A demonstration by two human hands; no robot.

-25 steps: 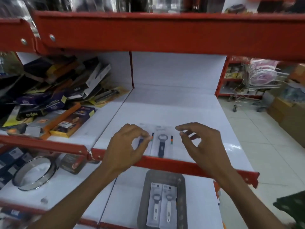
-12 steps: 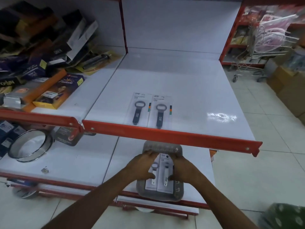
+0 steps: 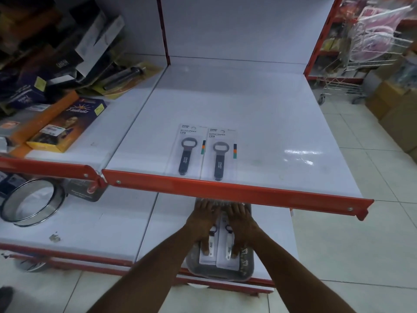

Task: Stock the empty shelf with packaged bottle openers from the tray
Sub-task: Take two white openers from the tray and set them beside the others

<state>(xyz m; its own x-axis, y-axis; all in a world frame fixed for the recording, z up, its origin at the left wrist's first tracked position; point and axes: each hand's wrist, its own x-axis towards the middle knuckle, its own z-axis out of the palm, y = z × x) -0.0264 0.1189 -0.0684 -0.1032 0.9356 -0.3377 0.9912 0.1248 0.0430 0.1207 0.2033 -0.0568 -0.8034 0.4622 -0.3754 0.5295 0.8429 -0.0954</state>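
White shelf [image 3: 259,114] with red front lip, seen from above. Two packaged bottle openers lie flat on it at about 6 o'clock of the shelf surface, just behind the lip: the left dark-handled pack [image 3: 187,152] and the right dark-handled pack [image 3: 222,155], side by side with edges touching or nearly so, handles pointing toward the viewer. The remainder of this shelf surface is bare.

On the lower shelf, at 6 o'clock of the view, a grey tray [image 3: 247,266] holds two more packs with white-handled openers: the left white-handled pack [image 3: 208,258] and the right white-handled pack [image 3: 228,262], lying side by side. The far end of the tray is hidden under the red lip.

The left hand [image 3: 202,224] is laid over the left white-handled pack, fingers spread toward 12 o'clock, thumb pressed near the pack's lower end. The right hand [image 3: 241,224] mirrors it on the right white-handled pack. Both hands grip their packs between thumb and fingers; whether the packs are lifted off the tray cannot be told.

At 9 o'clock, a round metal sieve [image 3: 30,203] rests on the lower shelf; at 10 o'clock, assorted boxed goods [image 3: 56,129] are piled on the neighbouring shelf section
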